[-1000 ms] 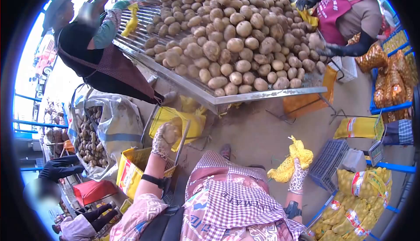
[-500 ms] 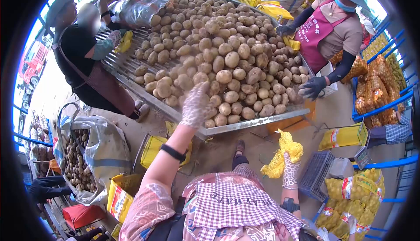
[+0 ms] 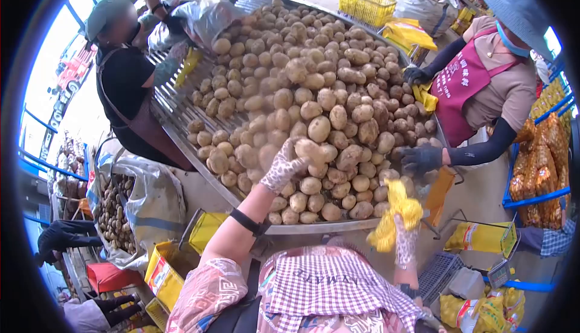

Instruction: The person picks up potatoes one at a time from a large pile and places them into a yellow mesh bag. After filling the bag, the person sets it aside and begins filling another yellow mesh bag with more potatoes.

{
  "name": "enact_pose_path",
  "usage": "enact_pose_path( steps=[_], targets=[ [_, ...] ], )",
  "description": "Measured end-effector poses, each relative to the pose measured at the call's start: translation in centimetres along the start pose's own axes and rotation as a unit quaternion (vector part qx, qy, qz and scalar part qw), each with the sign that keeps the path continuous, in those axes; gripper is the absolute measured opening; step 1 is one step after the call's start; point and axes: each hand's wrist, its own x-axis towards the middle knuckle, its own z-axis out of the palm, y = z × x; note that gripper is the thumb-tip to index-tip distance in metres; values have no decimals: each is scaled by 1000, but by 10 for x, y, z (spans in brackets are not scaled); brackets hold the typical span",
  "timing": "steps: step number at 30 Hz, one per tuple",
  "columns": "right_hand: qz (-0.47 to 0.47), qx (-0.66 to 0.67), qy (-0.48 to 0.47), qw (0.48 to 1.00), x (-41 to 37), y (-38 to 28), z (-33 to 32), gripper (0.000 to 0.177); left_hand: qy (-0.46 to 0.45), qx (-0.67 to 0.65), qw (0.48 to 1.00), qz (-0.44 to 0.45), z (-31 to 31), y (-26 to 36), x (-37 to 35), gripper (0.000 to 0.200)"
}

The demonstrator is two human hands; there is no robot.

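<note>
My left hand (image 3: 284,168), in a spotted glove, reaches over the front of the potato heap with its fingers closed round the side of a pale potato (image 3: 310,151). The potato is slightly blurred. In my right hand (image 3: 406,241), also gloved, is a bunched yellow mesh bag (image 3: 396,212), held up by the front edge of the metal sorting table (image 3: 338,226). A large heap of potatoes (image 3: 353,112) covers most of that table, some of them dusted with soil.
Across the table to the right, a co-worker in a red apron (image 3: 456,82) has gloved hands at the heap. Another co-worker (image 3: 127,85) stands at the left. A white sack of potatoes (image 3: 151,206), yellow bags (image 3: 166,272) and a grey crate (image 3: 443,272) are around me.
My left hand has moved right and lower over the heap and now grips a potato. The view has shifted closer to the table. My right hand still holds the mesh bag.
</note>
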Motion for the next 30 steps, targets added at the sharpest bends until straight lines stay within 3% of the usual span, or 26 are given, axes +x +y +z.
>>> enact_pose_path(
  steps=[1,2,3,4,5,6,7,8,9,11,13,14,15,17,18,19,20,21,22,23,25,26,27,28,29,30],
  targets=[
    [-5,29,-31,999,15,-29,12,45,-26,-286,958,23,6,-7,-6,68],
    [-44,-9,-72,996,34,-36,22,45,-33,-349,936,29,14,3,-12,72],
    [-86,32,-78,993,46,-54,38,47,-40,-409,911,44,21,18,-16,76],
    [-205,-85,-120,968,58,-91,50,51,-41,-466,882,51,26,19,-18,79],
    [-294,-47,-155,942,68,-114,69,54,-30,-469,881,52,30,19,-18,79],
    [-261,57,-225,937,70,-137,89,55,-34,-486,871,57,33,19,-19,81],
    [-309,61,-288,904,67,-169,102,54,-38,-503,861,61,37,18,-20,83],
    [-367,114,-329,863,55,-199,119,54,-5,-444,894,51,43,13,-23,82],
    [-460,41,-358,811,62,-186,138,47,-3,-528,849,15,45,-9,-27,77],
    [-513,-8,-381,769,62,-169,154,43,30,-515,856,16,45,-36,-29,71],
    [-255,-6,-446,858,76,-141,142,41,41,-465,885,8,37,1,-48,65],
    [-207,-144,-407,878,81,-121,135,41,27,-493,869,4,32,13,-57,57],
    [-209,-145,-416,873,76,-115,129,41,37,-495,868,7,27,8,-62,57],
    [-144,-9,-390,909,62,-109,126,42,79,-614,784,-48,21,-11,-70,48],
    [-260,10,-373,891,44,-125,136,42,150,-592,786,-101,28,-21,-69,48],
    [-376,30,-350,858,24,-146,147,43,129,-579,793,-138,31,-28,-72,44],
    [-465,-30,-413,783,14,-156,152,47,114,-612,773,-117,42,-43,-78,42],
    [-508,-48,-447,734,5,-154,158,50,97,-643,754,-96,47,-56,-87,39],
    [-494,-52,-459,736,1,-142,162,49,64,-629,772,-71,38,-70,-95,37],
    [-483,-58,-472,736,3,-127,164,48,106,-642,753,-93,30,-55,-98,39],
    [-304,-102,-466,824,8,-107,153,43,101,-619,769,-119,-17,-48,-137,42],
    [-294,-199,-362,862,22,-51,144,51,138,-606,779,-84,-37,-54,-157,44],
    [-80,-27,-375,923,20,-64,140,40,177,-591,785,-51,-55,-60,-178,46],
    [-76,-25,-319,944,33,-41,133,39,293,-557,775,-57,-71,-71,-198,45],
    [-24,-2,-296,955,30,-63,124,40,403,-512,756,-63,-89,-86,-217,43],
    [-5,32,-253,967,45,-37,117,41,464,-450,758,-88,-114,-124,-240,40]
  ],
)
